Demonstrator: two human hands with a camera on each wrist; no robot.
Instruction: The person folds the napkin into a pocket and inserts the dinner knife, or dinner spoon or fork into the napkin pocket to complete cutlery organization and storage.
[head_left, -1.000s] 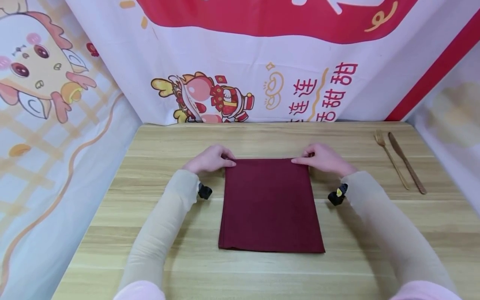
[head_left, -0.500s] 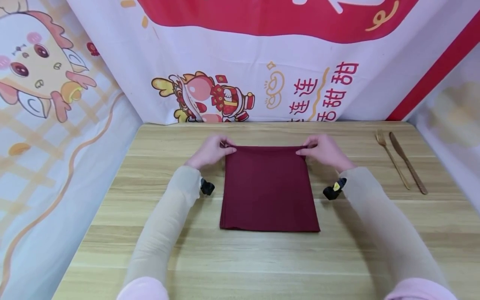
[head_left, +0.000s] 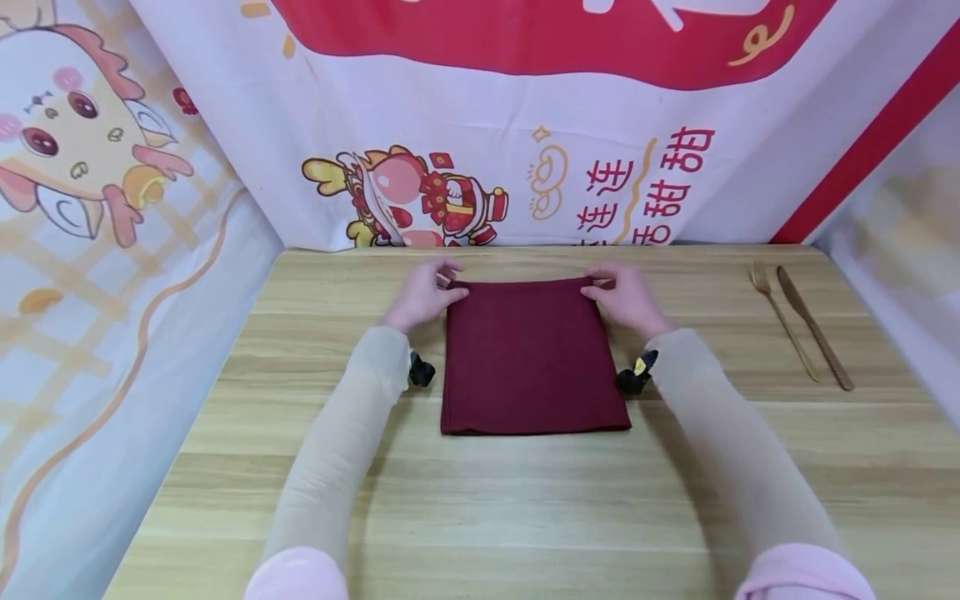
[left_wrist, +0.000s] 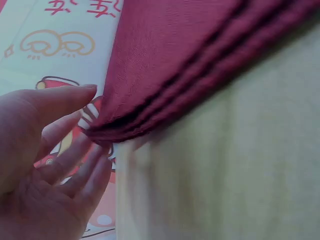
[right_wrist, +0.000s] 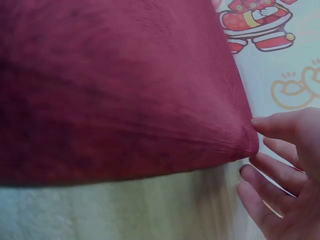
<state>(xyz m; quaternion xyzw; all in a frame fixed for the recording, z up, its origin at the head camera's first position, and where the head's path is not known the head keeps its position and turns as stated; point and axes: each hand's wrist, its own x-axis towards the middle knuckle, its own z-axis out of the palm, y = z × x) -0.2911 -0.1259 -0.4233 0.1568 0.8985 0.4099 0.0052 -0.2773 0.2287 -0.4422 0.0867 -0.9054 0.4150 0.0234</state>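
Roughly centred in the head view: dark maroon, squarish folded cloth (head_left: 534,358) on the pale wood-grain table (head_left: 570,517). My left hand (head_left: 424,294) pinches its far left corner, my right hand (head_left: 624,296) its far right; thumbs on the near side, fingers behind the edge. Corners presumably chosen to keep that edge stretched straight and the layers together. Cloth sits between the hands at its far edge, the rest running back towards me between my forearms. Off to my right, well apart from it, slim gold-coloured metal fork (head_left: 783,321) and copper-toned metal knife (head_left: 815,329) lie side by side, probably parked clear of my reach.

Left wrist view: several stacked layers show along the cloth's side. Corner sits at my fingertips, thumb close by with a gap under it; cannot tell how firm the hold is.

Right wrist view: corner caught between thumb tip and fingertips, the other fingers loosely bent below. Creases run into that corner, suggesting a slight pull. Side edge here looks smooth, no separate layers visible.
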